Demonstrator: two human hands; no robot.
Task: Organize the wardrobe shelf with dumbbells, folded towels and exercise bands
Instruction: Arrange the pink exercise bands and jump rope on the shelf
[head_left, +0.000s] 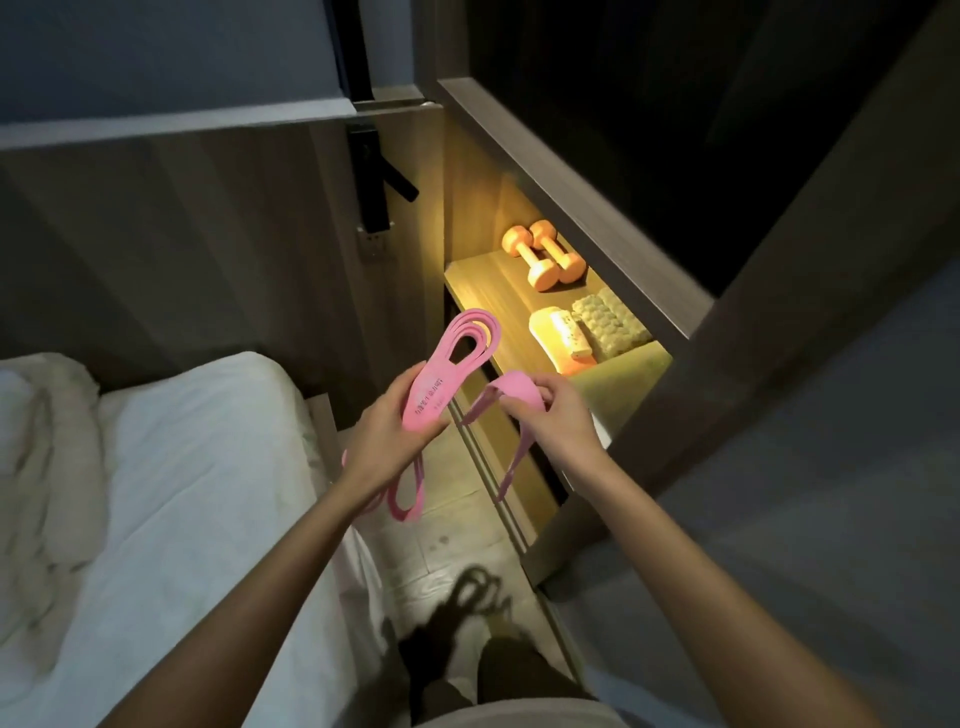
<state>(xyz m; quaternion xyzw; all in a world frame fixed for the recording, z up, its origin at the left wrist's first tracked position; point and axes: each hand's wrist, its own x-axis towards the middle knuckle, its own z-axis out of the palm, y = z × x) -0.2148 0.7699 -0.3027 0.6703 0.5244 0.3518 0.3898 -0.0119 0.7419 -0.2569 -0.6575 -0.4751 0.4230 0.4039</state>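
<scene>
My left hand (387, 431) grips a coiled pink exercise band (451, 364), its loops sticking up and more loops hanging below my wrist. My right hand (558, 415) pinches a free length of the same pink band (514, 389), which trails down from my fingers. Both hands are in front of the lit wardrobe shelf (483, 283). Two orange dumbbells (543, 254) lie side by side at the shelf's far end. Nearer, folded towels (605, 325) lie on the shelf, one textured and one smooth with a printed label.
A bed with white sheets (182, 467) fills the left. The wardrobe's sliding door (779, 312) stands to the right of the shelf opening. A black door handle (382, 176) is on the wall behind. Wooden floor (452, 545) runs between bed and wardrobe.
</scene>
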